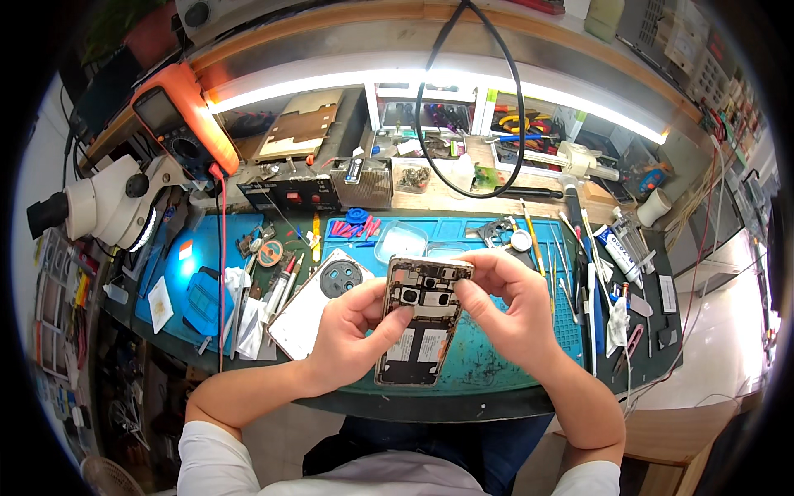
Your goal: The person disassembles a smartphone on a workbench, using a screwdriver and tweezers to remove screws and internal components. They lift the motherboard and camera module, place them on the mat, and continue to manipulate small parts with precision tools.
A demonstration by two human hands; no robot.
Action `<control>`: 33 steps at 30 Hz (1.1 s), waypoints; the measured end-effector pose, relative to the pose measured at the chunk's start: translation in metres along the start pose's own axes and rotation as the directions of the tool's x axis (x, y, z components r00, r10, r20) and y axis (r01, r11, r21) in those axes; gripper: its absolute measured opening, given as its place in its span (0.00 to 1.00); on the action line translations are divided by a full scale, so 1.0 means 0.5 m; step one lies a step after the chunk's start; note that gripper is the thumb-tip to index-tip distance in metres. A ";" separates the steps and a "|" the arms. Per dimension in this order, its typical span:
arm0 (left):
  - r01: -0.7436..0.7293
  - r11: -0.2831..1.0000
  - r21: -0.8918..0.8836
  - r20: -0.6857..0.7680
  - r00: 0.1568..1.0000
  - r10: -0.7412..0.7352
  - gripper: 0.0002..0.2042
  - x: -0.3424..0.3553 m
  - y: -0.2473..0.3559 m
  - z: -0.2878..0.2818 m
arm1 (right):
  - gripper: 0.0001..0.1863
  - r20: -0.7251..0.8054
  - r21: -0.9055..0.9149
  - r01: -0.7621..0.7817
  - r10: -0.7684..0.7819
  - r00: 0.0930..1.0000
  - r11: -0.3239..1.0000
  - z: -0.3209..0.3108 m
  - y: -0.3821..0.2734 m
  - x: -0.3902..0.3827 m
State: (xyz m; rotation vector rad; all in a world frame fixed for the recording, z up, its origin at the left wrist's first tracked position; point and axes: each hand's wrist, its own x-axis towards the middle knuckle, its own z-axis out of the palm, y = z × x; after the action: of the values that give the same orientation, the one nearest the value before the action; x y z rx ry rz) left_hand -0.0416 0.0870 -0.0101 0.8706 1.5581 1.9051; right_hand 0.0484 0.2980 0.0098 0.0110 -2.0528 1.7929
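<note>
An opened smartphone point(419, 347) is held up in the centre, its camera modules and inner parts exposed above a dark lower section with pale labels. My left hand point(356, 331) grips its left side, thumb on the upper inner parts. My right hand point(513, 314) is closed on its upper right edge, thumb beside the cameras. Just left of the phone, a pale back panel point(298, 322) with a round black camera ring lies on the mat, partly hidden by my left hand. The blue work mat point(496, 355) is beneath.
A microscope point(116, 198) and orange multimeter point(178, 124) stand left. Clear plastic trays point(400, 240) lie behind the phone. Tweezers, brushes and a tube point(620, 252) lie right. A black cable loop point(517, 107) hangs at the back, near a heating station point(298, 194) and parts drawers.
</note>
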 end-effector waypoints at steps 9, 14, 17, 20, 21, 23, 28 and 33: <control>-0.019 0.995 0.099 0.030 0.999 0.016 0.18 0.002 0.007 0.002 | 0.12 -0.051 -0.083 0.039 -0.043 0.998 0.996 0.010 -0.024 0.010; -0.064 0.991 0.120 0.032 0.998 0.060 0.18 0.002 0.009 0.008 | 0.11 -0.050 -0.088 0.038 -0.042 0.998 0.995 0.008 -0.024 0.013; -0.067 0.988 0.141 0.044 0.997 0.062 0.17 0.001 0.008 0.004 | 0.10 -0.058 -0.059 0.035 -0.038 0.998 0.998 0.010 -0.023 0.014; -0.067 0.981 0.180 0.058 0.997 0.058 0.17 0.001 0.011 0.002 | 0.08 -0.075 -0.051 0.032 -0.036 0.997 0.998 0.012 -0.022 0.014; -0.069 0.983 0.170 0.052 0.997 0.061 0.17 0.002 0.014 0.006 | 0.07 -0.083 -0.054 0.033 -0.037 0.996 0.998 0.012 -0.022 0.014; -0.071 0.986 0.153 0.036 0.997 0.066 0.16 0.002 0.021 0.014 | 0.07 -0.095 -0.086 0.043 -0.052 0.994 0.995 0.014 -0.025 0.015; -0.053 0.973 0.224 0.048 0.998 0.043 0.16 0.006 0.023 0.009 | 0.06 -0.112 -0.195 0.071 -0.094 0.989 0.978 0.011 -0.028 0.016; -0.061 0.978 0.199 0.054 0.997 0.051 0.16 0.004 0.007 0.002 | 0.10 -0.058 -0.209 0.015 -0.028 0.998 0.978 0.006 -0.034 0.018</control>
State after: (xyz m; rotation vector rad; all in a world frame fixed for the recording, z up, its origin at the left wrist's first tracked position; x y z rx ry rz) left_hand -0.0421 0.0881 -0.0061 1.0489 1.7345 1.7726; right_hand 0.0441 0.2946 0.0286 -0.0809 -2.1778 1.5372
